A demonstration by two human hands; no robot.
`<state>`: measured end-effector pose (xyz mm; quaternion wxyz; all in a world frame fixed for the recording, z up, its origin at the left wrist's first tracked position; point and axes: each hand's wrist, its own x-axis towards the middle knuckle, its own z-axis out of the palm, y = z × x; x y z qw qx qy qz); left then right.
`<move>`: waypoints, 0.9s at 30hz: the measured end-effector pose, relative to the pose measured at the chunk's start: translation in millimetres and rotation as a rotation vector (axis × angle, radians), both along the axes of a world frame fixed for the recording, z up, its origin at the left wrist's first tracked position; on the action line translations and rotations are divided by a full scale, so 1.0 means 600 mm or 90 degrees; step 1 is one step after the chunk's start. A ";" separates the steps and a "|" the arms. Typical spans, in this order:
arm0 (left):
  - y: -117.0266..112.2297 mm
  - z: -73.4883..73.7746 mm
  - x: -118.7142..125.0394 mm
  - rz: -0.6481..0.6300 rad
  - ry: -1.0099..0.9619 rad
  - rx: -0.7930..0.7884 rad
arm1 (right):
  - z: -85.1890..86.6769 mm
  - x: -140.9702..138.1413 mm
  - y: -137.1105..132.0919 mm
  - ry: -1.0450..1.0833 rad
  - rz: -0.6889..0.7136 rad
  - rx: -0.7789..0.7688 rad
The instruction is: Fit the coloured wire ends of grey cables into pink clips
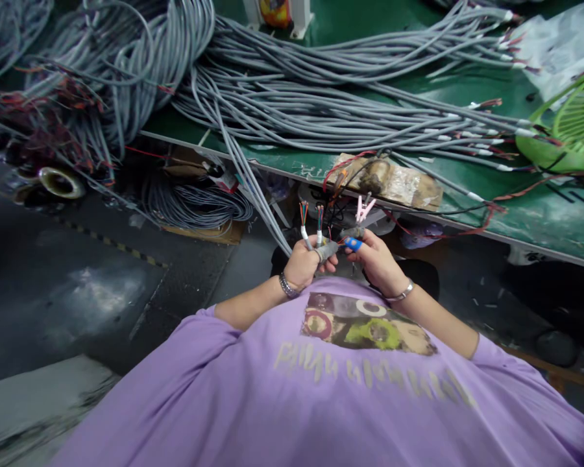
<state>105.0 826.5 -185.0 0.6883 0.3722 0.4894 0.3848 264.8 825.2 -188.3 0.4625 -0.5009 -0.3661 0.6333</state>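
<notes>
My left hand (300, 264) is closed around grey cables (267, 217) close in front of my body. Two cable ends stand up from it, each with a white sleeve (320, 237) and a fan of stripped coloured wires (304, 211). A grey wrap covers one of its digits. My right hand (380, 264) is close beside it, fingers pinched at thin wires (341, 241) between the hands. Blue tape (353, 244) and a grey wrap cover digits there. Just beyond the right hand is a pink clip (365, 209).
Long bundles of grey cable (321, 107) cover the green bench (467, 224). A taped block (394, 181) lies at its front edge. A green fan or basket (574, 126) and a plastic bag (559, 48) are at right. Coiled cable (194, 207) rests below the bench.
</notes>
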 end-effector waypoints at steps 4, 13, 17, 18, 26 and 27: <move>-0.001 -0.003 0.003 -0.031 0.023 0.014 | 0.015 -0.008 0.013 -0.015 0.075 0.045; 0.001 0.000 0.016 -0.031 0.038 0.022 | 0.017 -0.016 0.002 0.046 -0.039 0.020; -0.001 0.002 0.019 -0.020 0.025 0.010 | 0.006 -0.021 0.002 0.117 -0.069 -0.047; -0.002 0.002 0.018 -0.031 0.028 0.009 | 0.003 -0.021 0.005 0.129 -0.080 -0.066; -0.006 0.006 0.006 0.015 0.020 -0.007 | -0.004 0.017 0.019 0.217 -0.077 -0.204; -0.004 0.007 0.006 0.028 0.018 -0.010 | -0.002 0.018 0.014 0.207 -0.037 -0.192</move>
